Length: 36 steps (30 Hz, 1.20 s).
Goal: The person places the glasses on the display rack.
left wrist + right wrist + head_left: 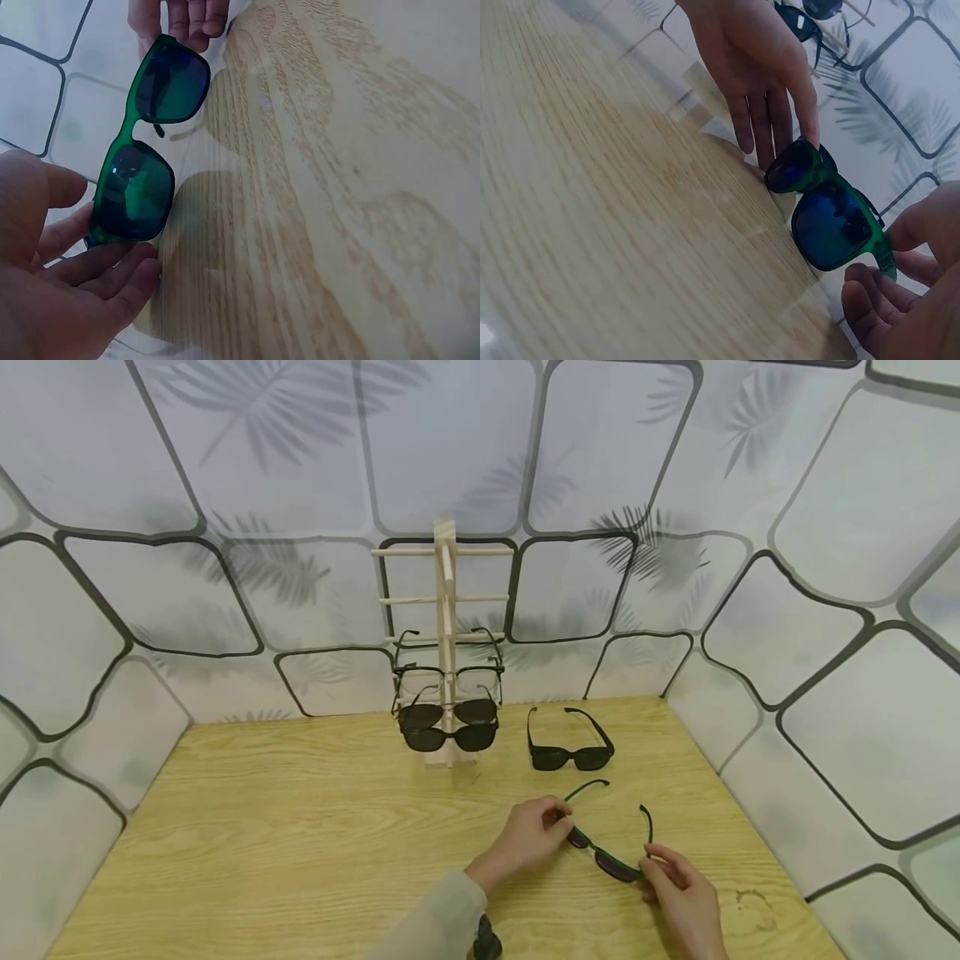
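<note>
Pinching green-framed sunglasses (617,867) w/ both hands, one per end. At L end: L hand (527,837), thumb + fingers closed on hinge corner. At R end: R hand (684,893), thumb vs fingers on hinge/temple root. Holding front side twd person; lenses dark in head view, blue-green mirrored in wrist views. Running diagonally, R end nearer person, temples unfolded and pointing away. Over R front part of wood-grain table (300,843); can't tell if touching tabletop. In R wrist view, far end partly hidden behind L hand.

Next out: just behind held pair, black sunglasses (592,758) on table, temples unfolded, lying btwn held pair and back wall. Left of those, wooden display rack (446,568), upright, w/ dowels out both sides. Hung on it, top to bottom: clear browline glasses (482,669), dark-lens sunglasses (476,711), black-rimmed sunglasses (476,738) lowest. Stacked tight, overlapping in head view.

Near person: pale sleeve (435,917) on L arm, small black object (487,941) right beside it, cut off by bottom edge. Right of R hand, dark curved mark (769,912) on table. Around back + sides: white wall covering (457,452) w/ stone-shaped outlines, grey leaf prints.
</note>
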### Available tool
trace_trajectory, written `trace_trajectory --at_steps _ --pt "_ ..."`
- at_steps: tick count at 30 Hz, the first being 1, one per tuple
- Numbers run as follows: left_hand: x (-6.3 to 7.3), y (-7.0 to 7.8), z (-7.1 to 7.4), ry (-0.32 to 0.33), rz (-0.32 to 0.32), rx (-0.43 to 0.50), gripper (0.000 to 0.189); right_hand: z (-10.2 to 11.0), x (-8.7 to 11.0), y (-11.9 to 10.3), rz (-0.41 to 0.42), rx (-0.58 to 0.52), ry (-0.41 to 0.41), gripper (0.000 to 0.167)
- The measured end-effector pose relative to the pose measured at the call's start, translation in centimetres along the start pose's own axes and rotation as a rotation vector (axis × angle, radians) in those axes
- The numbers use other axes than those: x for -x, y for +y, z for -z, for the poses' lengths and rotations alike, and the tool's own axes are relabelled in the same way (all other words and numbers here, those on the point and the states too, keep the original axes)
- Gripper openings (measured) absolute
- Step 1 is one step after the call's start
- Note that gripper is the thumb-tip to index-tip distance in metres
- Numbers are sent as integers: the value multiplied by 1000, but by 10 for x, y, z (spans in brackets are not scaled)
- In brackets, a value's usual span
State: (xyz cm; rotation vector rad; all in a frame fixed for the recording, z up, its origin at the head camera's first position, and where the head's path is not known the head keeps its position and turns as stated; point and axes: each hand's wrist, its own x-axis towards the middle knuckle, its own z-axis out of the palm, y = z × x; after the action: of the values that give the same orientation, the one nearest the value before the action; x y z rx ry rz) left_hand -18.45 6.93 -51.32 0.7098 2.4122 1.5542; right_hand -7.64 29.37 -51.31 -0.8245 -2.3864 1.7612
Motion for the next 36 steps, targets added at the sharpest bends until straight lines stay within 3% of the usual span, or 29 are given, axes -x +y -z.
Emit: trace_trajectory --at_steps 8,15,23,31,36 --pt "5 0 4 59 -22 53 23 0 1 -3 20 -33 13 44" --pt "7 6 14 80 -60 95 22 -1 3 -13 103 -47 55 39" --pt "13 23 32 116 -87 116 19 -2 5 -40 166 -40 96 41" --pt "20 43 56 144 -112 145 22 -3 9 -70 222 -211 55 38" --pt "25 58 73 165 -124 174 21 -4 13 -88 293 -245 12 36"
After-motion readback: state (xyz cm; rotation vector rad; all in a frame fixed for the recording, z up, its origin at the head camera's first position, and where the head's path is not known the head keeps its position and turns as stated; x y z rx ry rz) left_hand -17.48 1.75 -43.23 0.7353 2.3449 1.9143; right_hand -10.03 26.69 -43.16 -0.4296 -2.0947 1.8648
